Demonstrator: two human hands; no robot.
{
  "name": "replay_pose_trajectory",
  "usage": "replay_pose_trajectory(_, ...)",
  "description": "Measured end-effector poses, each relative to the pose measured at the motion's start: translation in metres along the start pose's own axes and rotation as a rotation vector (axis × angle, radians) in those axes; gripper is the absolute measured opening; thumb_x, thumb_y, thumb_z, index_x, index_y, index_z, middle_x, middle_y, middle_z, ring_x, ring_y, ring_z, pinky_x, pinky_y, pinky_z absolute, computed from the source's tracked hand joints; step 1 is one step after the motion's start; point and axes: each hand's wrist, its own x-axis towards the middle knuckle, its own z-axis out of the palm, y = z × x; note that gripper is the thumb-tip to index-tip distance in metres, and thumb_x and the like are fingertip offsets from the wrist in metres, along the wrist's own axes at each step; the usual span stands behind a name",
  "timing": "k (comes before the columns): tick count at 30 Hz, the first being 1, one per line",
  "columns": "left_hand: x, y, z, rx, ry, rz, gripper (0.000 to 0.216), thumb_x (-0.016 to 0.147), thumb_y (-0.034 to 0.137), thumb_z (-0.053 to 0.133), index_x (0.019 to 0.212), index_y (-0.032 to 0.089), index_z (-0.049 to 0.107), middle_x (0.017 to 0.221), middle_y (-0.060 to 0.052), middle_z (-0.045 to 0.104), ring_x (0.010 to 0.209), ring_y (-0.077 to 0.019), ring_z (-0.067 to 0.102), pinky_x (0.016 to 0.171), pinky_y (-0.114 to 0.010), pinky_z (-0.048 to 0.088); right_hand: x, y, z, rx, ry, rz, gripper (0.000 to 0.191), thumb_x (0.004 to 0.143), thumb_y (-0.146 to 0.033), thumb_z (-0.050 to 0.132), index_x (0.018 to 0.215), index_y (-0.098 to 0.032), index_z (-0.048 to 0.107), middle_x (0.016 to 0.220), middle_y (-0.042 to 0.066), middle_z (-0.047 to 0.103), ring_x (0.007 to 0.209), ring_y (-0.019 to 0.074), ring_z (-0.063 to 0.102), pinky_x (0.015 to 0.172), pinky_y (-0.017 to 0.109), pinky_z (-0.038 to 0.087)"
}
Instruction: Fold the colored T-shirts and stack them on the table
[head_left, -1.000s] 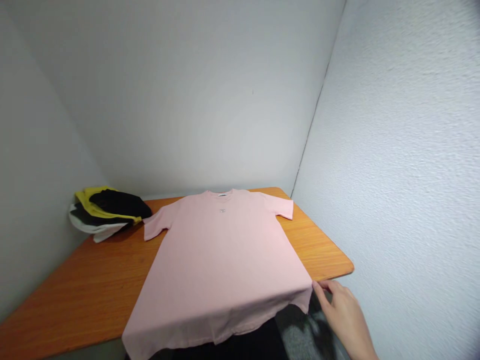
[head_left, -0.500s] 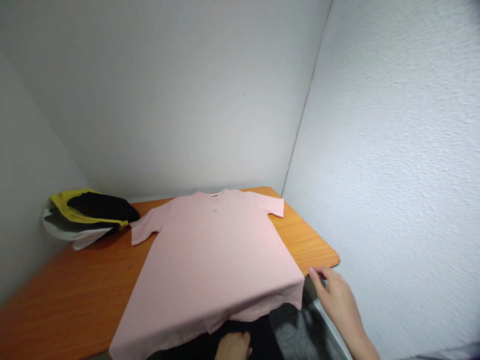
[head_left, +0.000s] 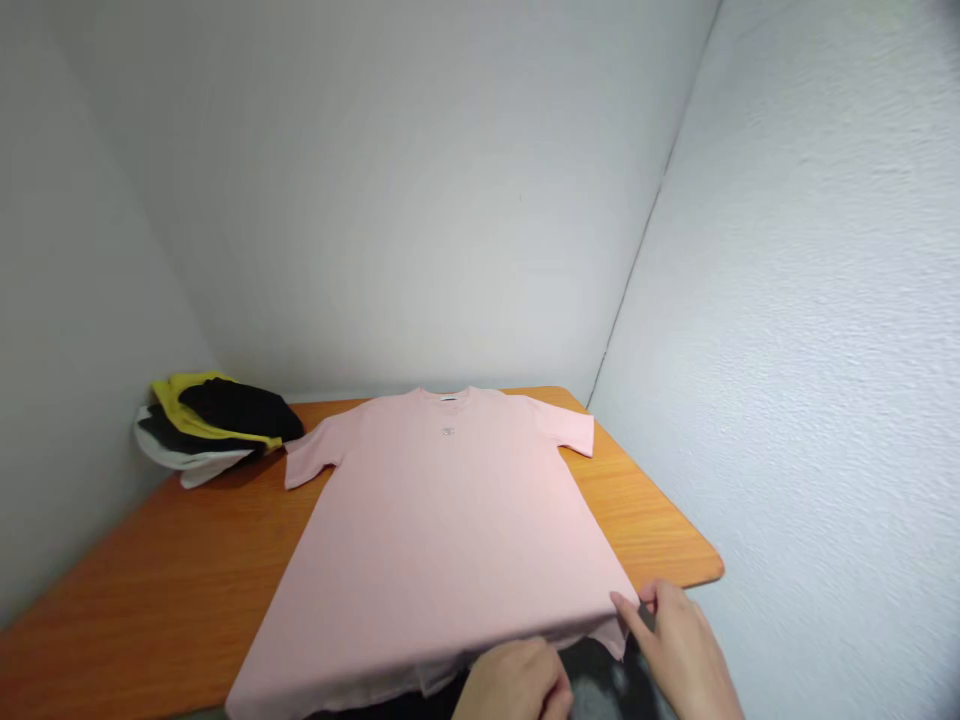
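Note:
A pink T-shirt (head_left: 442, 520) lies spread flat, front up, on an orange wooden table (head_left: 180, 560), its hem hanging over the near edge. My right hand (head_left: 679, 650) is at the shirt's lower right hem corner, its fingers pinching the cloth. My left hand (head_left: 517, 680) is at the hem near the bottom middle, fingers curled against the cloth; what it grips is hidden.
A pile of folded clothes (head_left: 214, 425), yellow, black and white, sits at the table's far left corner. White walls close in on the left, the back and the right (head_left: 810, 350). The table's right corner (head_left: 709, 570) is rounded.
My left hand has risen from below the table edge to the shirt's hem. My right hand stays at the hem's right corner. The camera has shifted slightly.

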Motion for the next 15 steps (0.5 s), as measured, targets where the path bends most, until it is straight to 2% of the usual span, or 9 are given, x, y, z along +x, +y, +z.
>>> replay_pose_trajectory(2,0.027,0.015,0.007,0.124,0.052,0.051,0.014,0.085,0.023,0.06,0.099,0.02,0.063,0.101,-0.005,0.066,0.096,-0.0229,0.062,0.084,-0.034,0.05,-0.003,0.002,0.002,0.007,0.01,-0.006,0.041,0.093,-0.056,0.04,0.075,-0.022,0.055,0.077,0.009,0.061,0.075,0.027,0.057,0.071,0.038,0.04)
replay_pose_trajectory(5,0.059,0.036,0.015,0.283,0.107,0.052,0.024,0.086,0.035,0.06,0.104,0.019,0.06,0.105,-0.009,0.064,0.097,-0.0273,0.06,0.079,-0.038,0.052,0.003,0.009,-0.001,0.065,-0.039,0.004,0.04,0.095,-0.048,0.036,0.07,-0.022,0.054,0.072,0.007,0.06,0.071,0.0246,0.057,0.069,0.036,0.04)
replay_pose_trajectory(8,0.08,0.045,0.016,0.354,0.156,0.071,0.028,0.084,0.04,0.06,0.103,0.019,0.058,0.104,-0.01,0.063,0.097,-0.0298,0.059,0.077,-0.041,0.052,0.032,0.02,-0.014,0.127,-0.033,0.005,0.038,0.093,-0.048,0.04,0.07,-0.022,0.056,0.073,0.006,0.062,0.071,0.022,0.058,0.068,0.033,0.042)
replay_pose_trajectory(11,0.101,0.047,0.015,0.383,0.197,0.11,0.023,0.087,0.036,0.055,0.102,0.019,0.057,0.102,-0.009,0.062,0.093,-0.0284,0.06,0.074,-0.04,0.051,0.096,0.023,-0.025,0.136,0.027,0.009,0.035,0.091,-0.048,0.044,0.077,-0.021,0.061,0.078,0.006,0.066,0.072,0.0203,0.06,0.068,0.03,0.043)
replay_pose_trajectory(15,0.134,0.051,0.033,0.448,0.084,0.232,0.027,0.094,0.035,0.044,0.115,0.021,0.054,0.099,-0.01,0.064,0.085,-0.0278,0.062,0.065,-0.036,0.048,0.211,0.012,-0.015,0.067,-0.094,0.161,0.032,0.089,-0.043,0.048,0.085,-0.017,0.066,0.082,0.008,0.07,0.073,0.0196,0.064,0.064,0.027,0.042)
